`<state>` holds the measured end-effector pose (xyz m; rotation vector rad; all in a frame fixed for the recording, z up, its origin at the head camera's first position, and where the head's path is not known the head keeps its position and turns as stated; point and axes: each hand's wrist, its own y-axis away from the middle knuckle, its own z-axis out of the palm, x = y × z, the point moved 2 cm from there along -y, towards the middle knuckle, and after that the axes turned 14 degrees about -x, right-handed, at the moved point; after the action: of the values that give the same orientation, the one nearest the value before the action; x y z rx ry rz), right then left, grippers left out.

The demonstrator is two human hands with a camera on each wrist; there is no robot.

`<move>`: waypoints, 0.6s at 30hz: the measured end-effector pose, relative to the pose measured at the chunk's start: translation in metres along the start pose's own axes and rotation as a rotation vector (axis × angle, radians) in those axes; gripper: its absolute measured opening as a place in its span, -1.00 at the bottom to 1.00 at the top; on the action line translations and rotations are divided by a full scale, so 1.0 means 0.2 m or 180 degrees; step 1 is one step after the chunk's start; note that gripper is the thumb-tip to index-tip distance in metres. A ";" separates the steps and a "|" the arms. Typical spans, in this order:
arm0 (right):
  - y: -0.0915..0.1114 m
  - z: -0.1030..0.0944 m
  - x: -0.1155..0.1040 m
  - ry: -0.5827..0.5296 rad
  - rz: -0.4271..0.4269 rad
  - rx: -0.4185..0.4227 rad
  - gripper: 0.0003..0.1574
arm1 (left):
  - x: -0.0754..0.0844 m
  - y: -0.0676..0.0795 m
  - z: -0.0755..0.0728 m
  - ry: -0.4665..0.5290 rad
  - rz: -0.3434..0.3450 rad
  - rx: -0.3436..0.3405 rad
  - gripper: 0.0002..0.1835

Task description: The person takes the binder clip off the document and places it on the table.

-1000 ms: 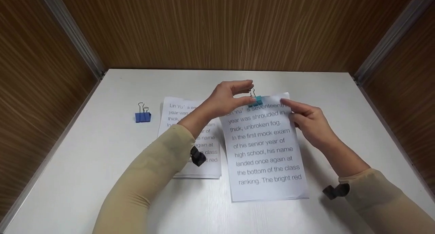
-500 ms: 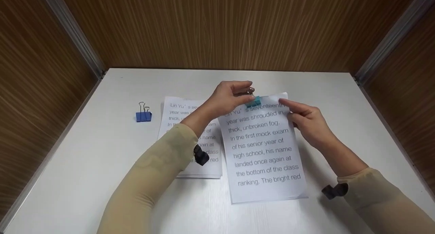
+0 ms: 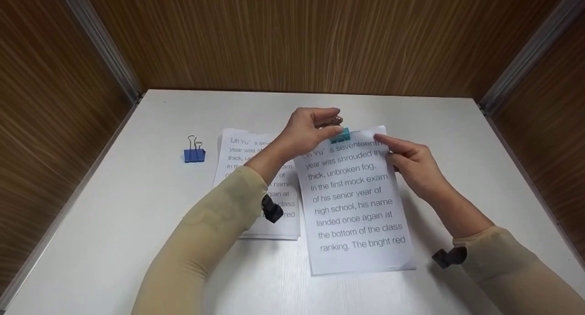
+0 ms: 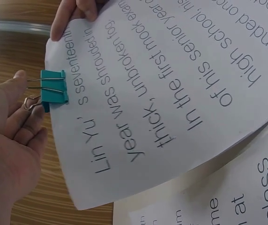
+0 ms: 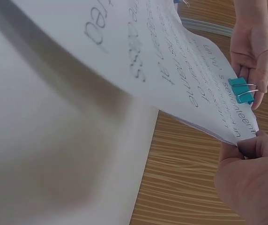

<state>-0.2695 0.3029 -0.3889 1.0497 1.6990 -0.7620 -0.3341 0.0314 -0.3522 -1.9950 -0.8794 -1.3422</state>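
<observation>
A teal binder clip point(image 3: 341, 136) sits over the top edge of a printed stack of paper point(image 3: 354, 210), left of that edge's middle. My left hand point(image 3: 301, 134) holds the clip by its wire handles, thumb on one side and fingers on the other; the left wrist view shows the clip's body point(image 4: 53, 86) across the paper margin. My right hand point(image 3: 417, 165) pinches the stack's upper right corner between thumb and index finger. The top of the stack is lifted and tilted toward me. In the right wrist view the sheets point(image 5: 181, 65) curve between the hands.
A second printed stack point(image 3: 269, 230) lies on the white table point(image 3: 128, 200) at the left, partly under my left forearm. Farther left stands a blue binder clip point(image 3: 194, 155), its wire handles pointing up. Wood-grain panels point(image 3: 292, 40) wall the table's back and sides.
The teal clip has shifted slightly left along the top edge, and its wire handles have gone in behind my left fingers. My right hand keeps its pinch on the corner.
</observation>
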 end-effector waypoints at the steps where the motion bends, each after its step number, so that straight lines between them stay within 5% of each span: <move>1: 0.00 0.00 0.00 0.0024 0.0006 0.0000 -0.39 | 0.01 0.00 -0.01 0.0015 0.0002 0.0035 -0.41; 9: -0.02 -0.03 0.07 -0.0099 0.0028 0.0058 -0.34 | 0.02 0.07 -0.10 -0.0047 0.0115 0.0149 -0.41; 18: -0.06 -0.05 0.12 -0.0084 0.0162 0.0142 -0.33 | -0.06 0.35 -0.29 -0.0319 -0.0138 0.0235 -0.38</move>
<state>-0.2880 0.3138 -0.4069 1.1048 1.6335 -0.7810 -0.3158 -0.0577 -0.3516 -2.0110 -1.0086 -1.2238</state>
